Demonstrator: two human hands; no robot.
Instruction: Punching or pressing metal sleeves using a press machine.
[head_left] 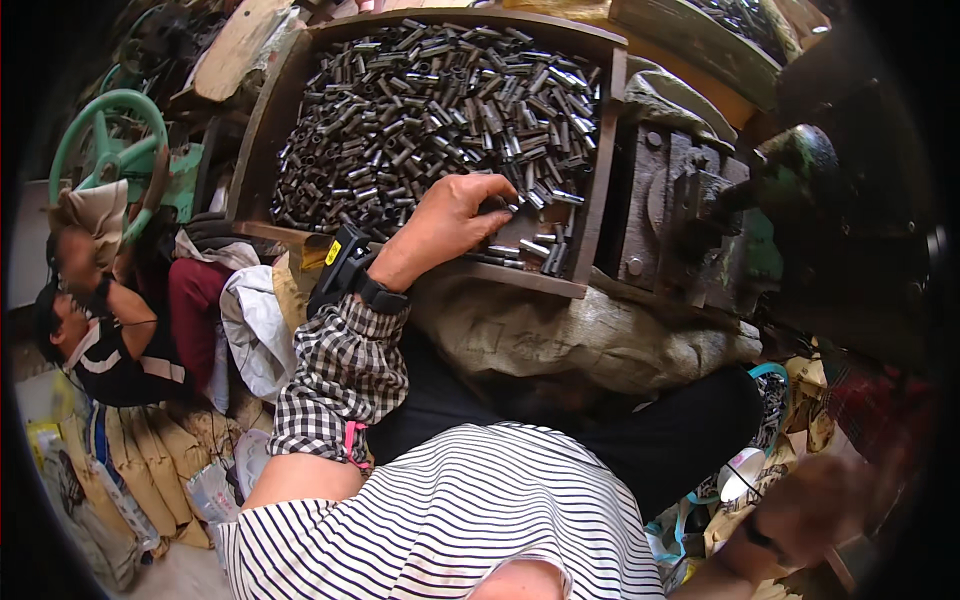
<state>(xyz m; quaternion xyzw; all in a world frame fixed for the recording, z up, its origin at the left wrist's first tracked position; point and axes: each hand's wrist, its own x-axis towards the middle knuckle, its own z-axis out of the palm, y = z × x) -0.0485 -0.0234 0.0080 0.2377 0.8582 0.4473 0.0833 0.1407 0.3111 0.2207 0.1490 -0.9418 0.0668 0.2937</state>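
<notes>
Inside the wooden tray's [603, 170] front edge, a bare patch [516, 232] leaves slight room beside the left hand [445, 222], its thumb and forefinger pinched around a metal tube [513, 208]. Loose tubes [430, 110] heap behind. The right hand [820, 505], lower right, is blurred; I cannot tell its finger spread or grip.

Tubes [400, 130]: small white glints, consistent with light from above.
Shirt [450, 500]: brightest large area, stripes crisp.
Left hand [458, 217]: well lit, sharp.
Right hand [815, 510]: badly blurred, its outline smeared.
Sack [580, 335]: pale on top, dark shadow beneath.
Machine [800, 165]: dim, its right side merging into black.
Tray [520, 277]: edges slightly bowed.
Rim: fisheye stretching, black corners.
</notes>
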